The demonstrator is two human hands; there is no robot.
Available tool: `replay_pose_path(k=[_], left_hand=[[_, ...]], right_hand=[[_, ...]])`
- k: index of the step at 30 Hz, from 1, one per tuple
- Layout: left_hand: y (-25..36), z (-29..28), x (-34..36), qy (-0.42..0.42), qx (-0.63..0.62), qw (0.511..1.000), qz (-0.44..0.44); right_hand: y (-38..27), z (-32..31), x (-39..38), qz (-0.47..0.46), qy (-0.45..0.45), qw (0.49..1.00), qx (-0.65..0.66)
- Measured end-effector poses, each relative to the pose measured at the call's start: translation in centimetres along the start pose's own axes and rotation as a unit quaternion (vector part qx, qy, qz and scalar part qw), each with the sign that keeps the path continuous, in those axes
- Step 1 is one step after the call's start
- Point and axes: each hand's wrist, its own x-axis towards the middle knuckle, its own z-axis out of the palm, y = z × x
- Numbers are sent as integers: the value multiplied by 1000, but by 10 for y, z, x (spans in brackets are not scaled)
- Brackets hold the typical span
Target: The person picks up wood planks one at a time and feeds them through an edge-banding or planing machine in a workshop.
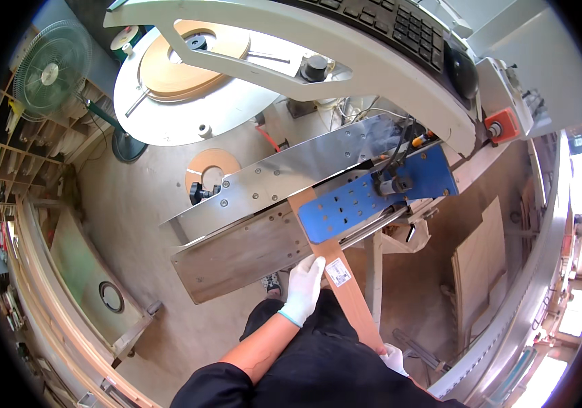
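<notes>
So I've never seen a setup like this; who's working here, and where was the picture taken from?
It's a person, not a robot. One wide fisheye camera on their head looks down, so straight edges bend near the rim. The white-gloved left hand touches the left edge of a long wood-coloured board, near its white label. The gloved right hand, partly hidden, is at the near end. How firmly either grips, I can't tell. The board's far part runs beneath a blue plate; a flat metal bed lies to its left. Beyond, a tan roll rests on a large white disc.
</notes>
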Motion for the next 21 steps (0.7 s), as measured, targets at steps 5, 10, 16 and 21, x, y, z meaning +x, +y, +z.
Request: replay_pose_path(k=[5, 10, 16, 21], left_hand=[[-2, 17, 8, 32, 163, 982, 94], [5, 44, 13, -2, 154, 987, 55], [-23, 52, 34, 4, 125, 989, 84], [-33, 72, 47, 10, 122, 988, 96]], right_hand=[[-15, -21, 12, -49, -3, 998, -28], [-1, -40, 23, -27, 0, 1000, -12], [-15, -62, 37, -32, -10, 999, 6], [0, -80, 50, -9, -18, 1000, 19]])
